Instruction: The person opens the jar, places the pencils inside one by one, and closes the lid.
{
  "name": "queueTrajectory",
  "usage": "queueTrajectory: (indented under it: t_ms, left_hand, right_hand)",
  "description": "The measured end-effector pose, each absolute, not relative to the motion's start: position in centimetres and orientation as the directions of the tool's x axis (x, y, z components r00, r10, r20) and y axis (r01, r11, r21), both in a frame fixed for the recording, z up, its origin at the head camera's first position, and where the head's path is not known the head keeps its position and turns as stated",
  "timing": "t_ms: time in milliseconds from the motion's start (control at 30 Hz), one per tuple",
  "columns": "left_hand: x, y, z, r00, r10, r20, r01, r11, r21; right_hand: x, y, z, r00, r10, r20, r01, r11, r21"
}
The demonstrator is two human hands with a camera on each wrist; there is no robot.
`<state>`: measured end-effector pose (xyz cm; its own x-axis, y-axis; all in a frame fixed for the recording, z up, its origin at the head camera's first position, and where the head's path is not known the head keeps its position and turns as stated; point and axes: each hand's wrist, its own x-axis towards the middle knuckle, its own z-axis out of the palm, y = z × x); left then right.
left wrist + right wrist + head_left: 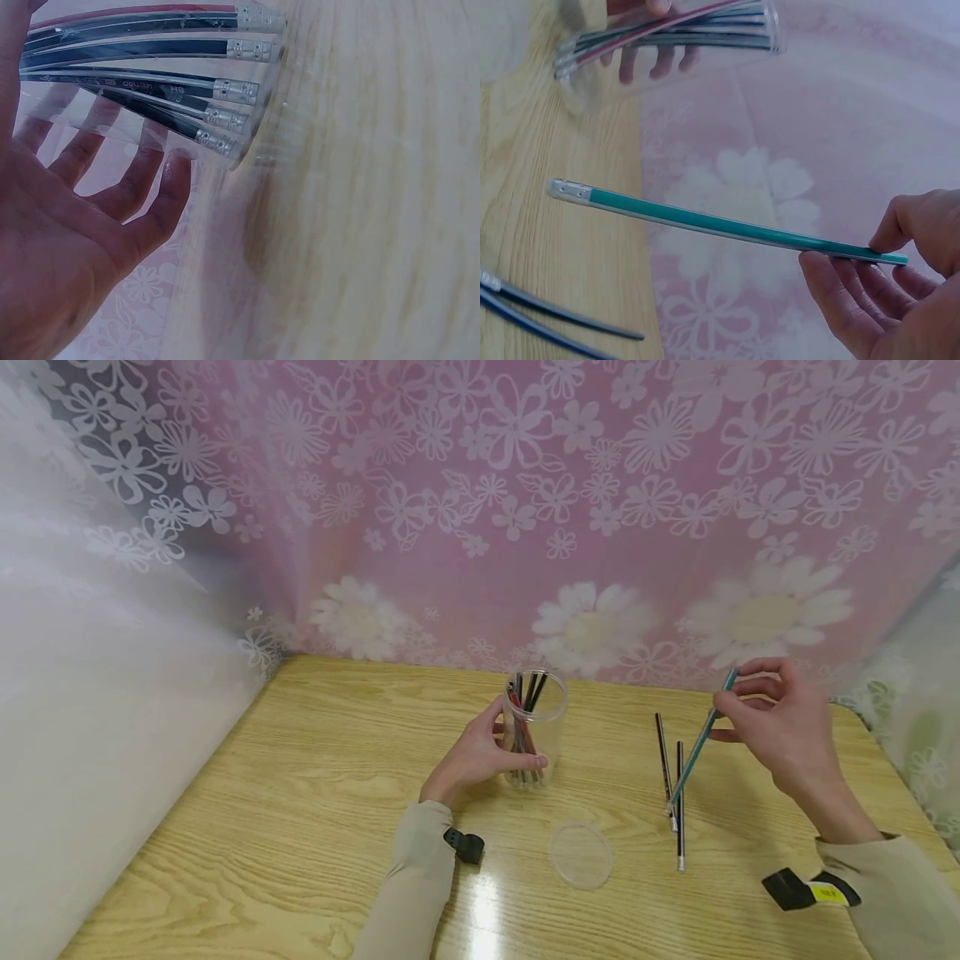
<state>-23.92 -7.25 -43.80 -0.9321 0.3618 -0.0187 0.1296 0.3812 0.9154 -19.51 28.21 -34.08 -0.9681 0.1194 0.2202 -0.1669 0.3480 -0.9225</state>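
In the head view my left hand [480, 756] grips a clear plastic jar [553, 735] from its left side. Several dark pencils and a red one stand inside the jar, their metal eraser ends [236, 91] at the bottom. To the right, my right hand [787, 727] pinches a teal pencil [705, 221] near its upper end between thumb and fingers. The teal pencil slants down to the left, eraser end lowest. Below it two dark pencils [680, 827] lie on the table, one [662, 743] slightly angled against the other.
A round clear lid [581, 856] lies flat on the wooden table [300, 827], in front of the jar. A pink flowered curtain [465, 577] hangs along the table's back edge, and pale sheeting [112, 693] hangs at the left.
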Motion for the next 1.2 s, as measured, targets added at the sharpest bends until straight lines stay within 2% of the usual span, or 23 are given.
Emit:
queueTrajectory:
  t_ms: [100, 200, 300, 567, 800, 1200]
  left_hand:
    - [-23.9, -7.3, -43.8, -0.932, 0.362, -0.025, 0.124, 0.380, 0.916]
    - [-23.9, -7.3, -43.8, -0.932, 0.360, -0.030, 0.118, 0.383, 0.916]
    - [-23.8, -7.4, -43.9, -0.933, 0.357, -0.031, 0.117, 0.385, 0.915]
    - [-23.8, -7.3, -43.8, -0.932, 0.362, -0.031, 0.116, 0.379, 0.918]
    - [-23.9, -7.4, -43.9, -0.932, 0.361, -0.029, 0.116, 0.375, 0.920]
    - [-23.7, -7.3, -43.7, -0.933, 0.356, -0.049, 0.095, 0.375, 0.922]
  right_hand:
    - [-19.2, 27.6, -33.6, -0.960, 0.106, 0.258, -0.240, 0.158, -0.958]
    - [-19.1, 27.1, -33.1, -0.943, 0.090, 0.322, -0.325, -0.029, -0.945]
    - [-19.0, 26.6, -32.6, -0.920, 0.091, 0.382, -0.392, -0.136, -0.910]
    - [-18.6, 25.4, -31.8, -0.854, 0.104, 0.510, -0.520, -0.183, -0.834]
    - [-18.8, 24.2, -30.6, -0.803, 0.160, 0.575, -0.591, -0.337, -0.733]
    - [-18.8, 22.0, -28.5, -0.705, 0.249, 0.664, -0.703, -0.372, -0.606]
